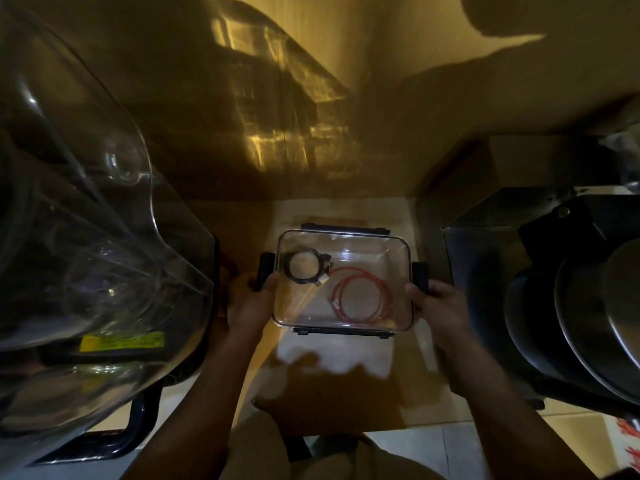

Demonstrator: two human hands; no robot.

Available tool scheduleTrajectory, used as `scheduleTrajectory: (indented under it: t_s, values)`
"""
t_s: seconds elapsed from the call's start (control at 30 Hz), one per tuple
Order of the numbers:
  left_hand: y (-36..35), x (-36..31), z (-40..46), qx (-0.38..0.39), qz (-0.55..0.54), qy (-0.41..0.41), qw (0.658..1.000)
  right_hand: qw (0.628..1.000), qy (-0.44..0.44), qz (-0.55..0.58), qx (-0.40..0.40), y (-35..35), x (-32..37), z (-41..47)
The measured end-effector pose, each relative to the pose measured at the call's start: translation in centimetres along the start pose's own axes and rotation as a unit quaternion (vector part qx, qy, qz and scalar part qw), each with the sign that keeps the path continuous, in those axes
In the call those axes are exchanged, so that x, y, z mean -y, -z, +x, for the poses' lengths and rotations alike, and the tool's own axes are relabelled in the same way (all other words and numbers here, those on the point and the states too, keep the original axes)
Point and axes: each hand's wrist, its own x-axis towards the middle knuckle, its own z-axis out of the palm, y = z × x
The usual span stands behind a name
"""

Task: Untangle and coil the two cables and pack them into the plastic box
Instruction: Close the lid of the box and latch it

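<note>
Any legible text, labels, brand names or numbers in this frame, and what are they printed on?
No text can be read.
Yellow sticker on the clear plastic cover at left: dark print, too blurred to read.
Red-and-white item at the lower right edge: red markings, cut off and illegible.
Plastic box: no visible label.

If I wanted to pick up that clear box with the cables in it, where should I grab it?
Probably by the two short ends of the plastic box, coming in from left and right at once. Black latch flaps stick out there, and the left hand and right hand already hold it that way. The black cable and red cable lie loose inside, so keep it level.
</note>
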Motion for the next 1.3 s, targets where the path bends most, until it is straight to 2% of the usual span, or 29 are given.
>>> scheduleTrajectory:
  t_s: [0.47,0.73,0.83,1.0,1.2,1.3]
  values:
    - [-0.2,0.9,-1.5,-0.037,0.074,-0.069,0.994,0.995,0.065,-0.04,-0.062,-0.9,0.2,1.1]
    - [-0.4,0.6,-1.9,-0.059,0.082,-0.116,0.988,0.99,0.099,-0.077,-0.063,-0.8,-0.3,1.3]
    - [-0.3,0.6,-2.6,-0.078,0.065,-0.159,0.982,0.986,0.133,-0.084,-0.064,-0.6,-0.7,0.9]
    - [-0.3,1.6,-2.6,-0.098,0.075,-0.21,0.97,0.961,0.239,-0.108,-0.092,-0.8,-1.9,0.0]
    - [-0.7,2.0,-2.0,-0.107,0.115,-0.224,0.962,0.95,0.245,-0.161,-0.106,-1.1,-2.2,0.2]
    - [-0.9,2.1,-2.1,-0.112,0.112,-0.222,0.962,0.958,0.22,-0.146,-0.109,-1.3,-1.7,0.1]
